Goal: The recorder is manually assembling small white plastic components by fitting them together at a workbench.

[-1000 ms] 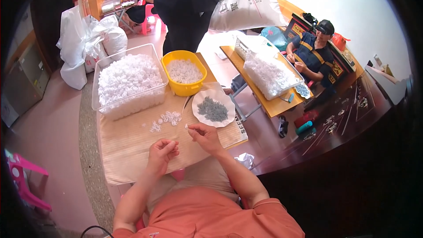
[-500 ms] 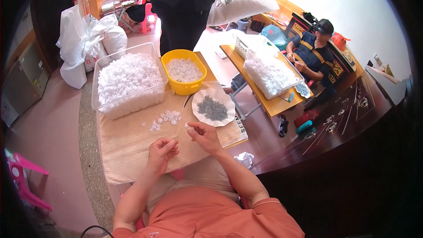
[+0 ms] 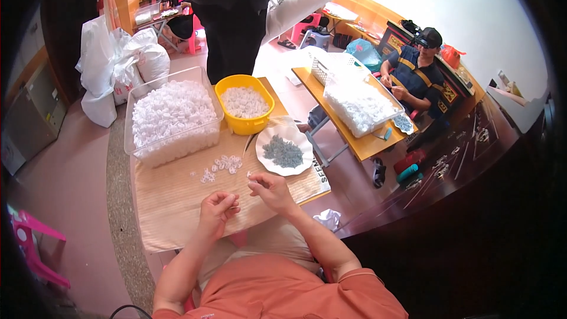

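Above the near part of the cloth-covered table, my left hand is closed in a pinch; whatever lies between its thumb and forefinger is too small to make out. To its right, my right hand is also pinched. A small white piece shows at its fingertips; whether they grip it or it lies on the cloth behind, I cannot tell. Loose white ring-like plastic pieces lie just beyond my hands. Next to them stands a white wavy-rimmed plate heaped with small grey-blue parts.
A clear bin of white pieces and a yellow tub of whitish parts stand at the table's far side. Beyond, a person stands by a white sack. Another person sits at a second table to the right.
The standing person and the white sack have shifted left. The seated person's head has lifted. My hands keep nearly the same pinched pose, the right fingertips covering more of the small white piece.
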`<state>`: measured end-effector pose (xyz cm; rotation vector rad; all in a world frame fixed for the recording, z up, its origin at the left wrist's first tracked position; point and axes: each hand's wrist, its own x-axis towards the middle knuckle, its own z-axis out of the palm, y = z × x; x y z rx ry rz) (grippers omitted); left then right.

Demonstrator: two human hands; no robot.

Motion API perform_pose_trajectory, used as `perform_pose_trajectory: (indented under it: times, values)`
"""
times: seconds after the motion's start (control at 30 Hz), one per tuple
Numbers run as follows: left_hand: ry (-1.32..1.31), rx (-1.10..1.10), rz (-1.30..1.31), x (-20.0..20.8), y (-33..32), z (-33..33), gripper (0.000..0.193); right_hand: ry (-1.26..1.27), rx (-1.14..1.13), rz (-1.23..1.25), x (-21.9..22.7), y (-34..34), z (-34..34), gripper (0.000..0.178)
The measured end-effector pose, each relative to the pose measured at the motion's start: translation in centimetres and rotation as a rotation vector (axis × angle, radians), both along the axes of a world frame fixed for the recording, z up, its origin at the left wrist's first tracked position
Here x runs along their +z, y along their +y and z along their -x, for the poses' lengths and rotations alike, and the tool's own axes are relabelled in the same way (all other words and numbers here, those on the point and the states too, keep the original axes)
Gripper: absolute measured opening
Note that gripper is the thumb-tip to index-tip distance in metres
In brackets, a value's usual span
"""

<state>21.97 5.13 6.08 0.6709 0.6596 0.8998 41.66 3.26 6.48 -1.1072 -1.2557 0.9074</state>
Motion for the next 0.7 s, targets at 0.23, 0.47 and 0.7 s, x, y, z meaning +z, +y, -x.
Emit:
perform_pose_trajectory:
  times: [0.23,0.47,0.7]
  values:
    - [-0.02,-0.009,0.007,-0.2,0.1,0.0,0.006,0.023,0.0,-0.053,-0.3,0.0,0.2,0.017]
    - [-0.012,-0.003,-0.006,0.0,-0.3,0.1,0.007,-0.06,0.019,-0.022,0.4,-0.7,-0.1,0.016]
    - [0.001,-0.006,-0.012,0.1,-0.1,0.1,0.008,0.032,0.069,0.01,-0.4,-0.2,-0.3,0.021]
